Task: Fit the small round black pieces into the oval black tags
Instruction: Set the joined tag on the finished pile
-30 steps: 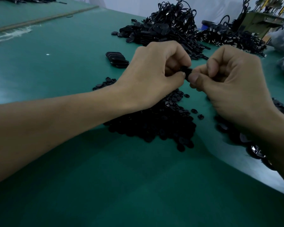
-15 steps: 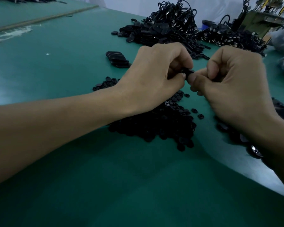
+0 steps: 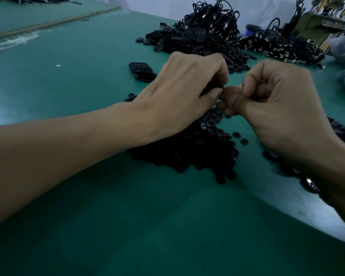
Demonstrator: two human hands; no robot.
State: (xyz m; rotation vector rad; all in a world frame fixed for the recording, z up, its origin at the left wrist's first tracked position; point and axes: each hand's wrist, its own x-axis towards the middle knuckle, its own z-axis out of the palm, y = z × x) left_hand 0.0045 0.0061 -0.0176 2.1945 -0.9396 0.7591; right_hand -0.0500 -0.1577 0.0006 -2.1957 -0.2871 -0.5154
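Note:
My left hand (image 3: pixel 184 90) and my right hand (image 3: pixel 277 102) meet fingertip to fingertip above a heap of small round black pieces (image 3: pixel 189 150). The left hand's curled fingers grip an oval black tag (image 3: pixel 212 86), mostly hidden under them. The right hand's thumb and fingers are curled tight and press against that tag; something dark shows inside its grip, too hidden to name. A short stack of oval black tags (image 3: pixel 140 70) lies on the green table behind the left hand.
A big pile of black tags with cords (image 3: pixel 203 34) sits at the back, with a second pile (image 3: pixel 283 46) to its right. More black parts (image 3: pixel 311 184) lie under my right wrist. The green table (image 3: pixel 88 216) runs to a curved edge at the right.
Both hands have stayed together over the heap. The left fingers have closed further over the tag, hiding it more, and the right thumb has pushed in toward it.

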